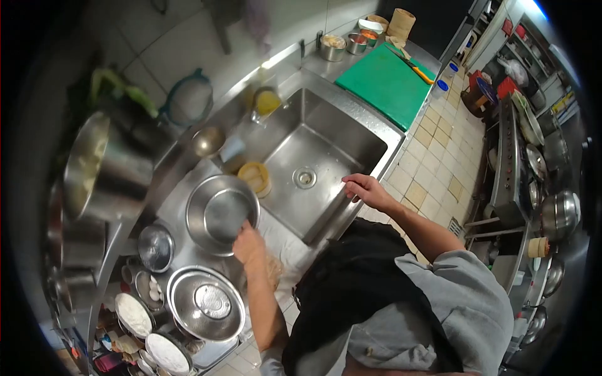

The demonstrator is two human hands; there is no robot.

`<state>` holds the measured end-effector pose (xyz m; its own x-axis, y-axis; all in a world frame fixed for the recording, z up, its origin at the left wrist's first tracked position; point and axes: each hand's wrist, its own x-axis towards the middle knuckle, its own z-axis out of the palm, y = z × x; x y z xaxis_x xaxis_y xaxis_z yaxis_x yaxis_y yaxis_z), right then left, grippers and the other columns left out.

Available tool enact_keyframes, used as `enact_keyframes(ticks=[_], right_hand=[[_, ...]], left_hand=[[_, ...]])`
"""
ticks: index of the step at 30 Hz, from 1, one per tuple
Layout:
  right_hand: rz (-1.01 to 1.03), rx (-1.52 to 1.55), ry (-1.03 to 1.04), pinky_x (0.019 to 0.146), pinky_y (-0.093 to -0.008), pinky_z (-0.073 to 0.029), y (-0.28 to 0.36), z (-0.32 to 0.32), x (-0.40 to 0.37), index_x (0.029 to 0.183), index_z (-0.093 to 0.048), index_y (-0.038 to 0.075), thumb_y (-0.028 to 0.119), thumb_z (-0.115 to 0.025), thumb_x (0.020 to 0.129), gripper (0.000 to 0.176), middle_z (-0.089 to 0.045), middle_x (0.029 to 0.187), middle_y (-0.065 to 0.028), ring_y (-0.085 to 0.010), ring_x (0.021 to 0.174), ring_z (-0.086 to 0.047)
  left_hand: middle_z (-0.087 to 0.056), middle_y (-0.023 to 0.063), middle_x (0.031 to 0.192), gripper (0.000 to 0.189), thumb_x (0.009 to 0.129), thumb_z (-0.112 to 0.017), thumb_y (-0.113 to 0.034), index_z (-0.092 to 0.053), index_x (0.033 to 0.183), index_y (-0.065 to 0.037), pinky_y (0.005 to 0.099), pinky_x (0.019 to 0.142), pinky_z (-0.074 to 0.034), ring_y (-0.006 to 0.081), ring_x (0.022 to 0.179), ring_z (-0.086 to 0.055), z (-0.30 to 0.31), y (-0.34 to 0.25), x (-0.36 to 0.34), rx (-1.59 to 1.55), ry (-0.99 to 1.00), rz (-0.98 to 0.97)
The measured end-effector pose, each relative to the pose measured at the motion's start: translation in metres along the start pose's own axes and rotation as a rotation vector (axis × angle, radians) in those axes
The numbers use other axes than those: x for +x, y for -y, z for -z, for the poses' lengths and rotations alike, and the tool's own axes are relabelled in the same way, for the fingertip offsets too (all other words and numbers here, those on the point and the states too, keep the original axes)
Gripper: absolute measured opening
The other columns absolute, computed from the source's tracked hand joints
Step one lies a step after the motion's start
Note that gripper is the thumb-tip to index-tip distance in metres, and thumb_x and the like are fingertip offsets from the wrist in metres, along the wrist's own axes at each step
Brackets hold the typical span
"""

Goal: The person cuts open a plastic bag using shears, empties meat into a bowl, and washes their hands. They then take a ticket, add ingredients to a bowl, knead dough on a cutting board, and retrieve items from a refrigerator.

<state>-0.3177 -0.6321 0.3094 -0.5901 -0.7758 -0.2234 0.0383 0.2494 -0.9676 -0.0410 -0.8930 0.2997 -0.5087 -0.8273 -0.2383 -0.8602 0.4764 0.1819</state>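
Note:
A round steel bowl sits on the metal counter left of the sink, with nothing visible in it. My left hand has its fingers closed over the bowl's near right rim. Over the front edge of the steel sink, my right hand is loosely curled, and I see nothing in it. A yellow-rimmed round container stands between the bowl and the sink basin. Closer to my body than the bowl lies a wide steel basin with a smaller round metal piece inside it.
Beyond the sink lies a green cutting board with an orange-handled knife. Small food tins stand behind it. A shelf on the left carries large pots. Several bowls of white contents are at lower left. A stove runs along the right.

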Motion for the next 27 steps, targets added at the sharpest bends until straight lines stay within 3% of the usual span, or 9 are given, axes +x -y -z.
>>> enact_keyframes(ticks=[3, 5, 9, 10, 12, 14, 19, 22, 27], right_hand=[[0.035, 0.05, 0.05, 0.068, -0.0269, -0.055, -0.021, 0.037, 0.031, 0.127, -0.064, 0.0, 0.023, -0.059, 0.104, 0.033, -0.07, 0.092, -0.0045, -0.0112, 0.079, -0.065], [-0.006, 0.037, 0.097, 0.068, -0.0267, -0.055, -0.023, 0.061, 0.053, 0.125, -0.066, 0.002, 0.024, -0.059, 0.104, 0.032, -0.069, 0.091, -0.0037, -0.0102, 0.078, -0.064], [-0.022, 0.09, 0.147, 0.066, -0.0268, -0.054, -0.039, 0.115, 0.102, 0.123, -0.065, 0.001, 0.023, -0.059, 0.104, 0.031, -0.067, 0.087, -0.0039, -0.0103, 0.075, -0.062], [-0.059, 0.141, 0.127, 0.066, -0.0266, -0.054, -0.03, 0.127, 0.108, 0.123, -0.065, 0.0, 0.022, -0.059, 0.103, 0.03, -0.066, 0.085, -0.0039, -0.0103, 0.073, -0.061], [-0.204, 0.247, 0.046, 0.062, -0.0262, -0.053, -0.019, 0.158, 0.133, 0.12, -0.065, 0.0, 0.021, -0.061, 0.103, 0.028, -0.064, 0.081, -0.0033, -0.0109, 0.068, -0.06], [-0.25, 0.323, 0.017, 0.061, -0.0271, -0.055, -0.037, 0.175, 0.143, 0.118, -0.067, 0.006, 0.026, -0.06, 0.104, 0.026, -0.064, 0.08, -0.0011, -0.0101, 0.068, -0.061], [-0.228, 0.235, 0.167, 0.064, -0.027, -0.055, -0.036, 0.169, 0.158, 0.118, -0.067, 0.005, 0.025, -0.06, 0.104, 0.026, -0.064, 0.08, -0.0017, -0.0103, 0.069, -0.061], [-0.13, 0.097, 0.214, 0.064, -0.025, -0.052, 0.002, 0.151, 0.18, 0.117, -0.067, 0.002, 0.026, -0.061, 0.103, 0.028, -0.066, 0.081, -0.0025, -0.0091, 0.069, -0.061], [0.426, -0.313, 0.31, 0.071, -0.0294, -0.052, 0.104, 0.121, 0.252, 0.12, -0.066, -0.001, 0.024, -0.062, 0.102, 0.031, -0.069, 0.089, -0.0058, -0.0141, 0.078, -0.064]], left_hand=[[-0.073, 0.0206, 0.101, 0.034, 0.092, -0.066, -0.038, -0.07, 0.102, -0.006, 0.0503, 0.084, -0.054, 0.04, 0.096, -0.07, 0.015, -0.011, 0.008, 0.049, 0.041, 0.078], [-0.072, 0.023, 0.101, 0.029, 0.093, -0.065, -0.032, -0.073, 0.107, -0.008, 0.0509, 0.083, -0.055, 0.0445, 0.092, -0.069, 0.036, -0.018, 0.0, -0.031, -0.024, 0.034], [-0.07, 0.0114, 0.087, 0.037, 0.087, -0.078, -0.025, -0.069, 0.099, 0.009, 0.0351, 0.072, -0.053, 0.0212, 0.071, -0.064, 0.089, -0.049, -0.042, -0.925, -0.239, 0.204], [-0.069, 0.0116, 0.094, 0.036, 0.089, -0.076, -0.022, -0.064, 0.11, 0.006, 0.0338, 0.071, -0.053, 0.0206, 0.072, -0.064, 0.116, -0.062, -0.06, -0.876, -0.152, 0.475], [-0.066, 0.0122, 0.102, 0.043, 0.09, -0.075, -0.019, -0.056, 0.121, 0.004, 0.0362, 0.071, -0.055, 0.0216, 0.077, -0.065, 0.105, -0.059, -0.085, -1.693, -0.329, 0.533], [-0.066, 0.0119, 0.109, 0.047, 0.09, -0.074, -0.013, -0.053, 0.128, 0.003, 0.0383, 0.075, -0.058, 0.0233, 0.079, -0.068, 0.091, -0.059, -0.094, -1.887, -0.381, 0.533], [-0.072, -0.0031, 0.085, 0.026, 0.091, -0.079, -0.022, -0.075, 0.099, 0.003, 0.0274, 0.067, -0.049, 0.009, 0.077, -0.062, 0.113, -0.092, -0.099, -1.122, -0.031, 0.325], [-0.072, 0.0145, 0.075, 0.024, 0.095, -0.07, -0.026, -0.072, 0.097, -0.002, 0.0396, 0.061, -0.051, 0.0317, 0.063, -0.066, 0.076, -0.087, -0.076, -0.498, -0.059, 0.101], [-0.07, 0.0218, 0.08, 0.02, 0.097, -0.06, -0.026, -0.069, 0.104, -0.01, 0.0511, 0.066, -0.054, 0.0423, 0.076, -0.069, 0.039, -0.084, -0.045, -0.12, -0.163, 0.095]])
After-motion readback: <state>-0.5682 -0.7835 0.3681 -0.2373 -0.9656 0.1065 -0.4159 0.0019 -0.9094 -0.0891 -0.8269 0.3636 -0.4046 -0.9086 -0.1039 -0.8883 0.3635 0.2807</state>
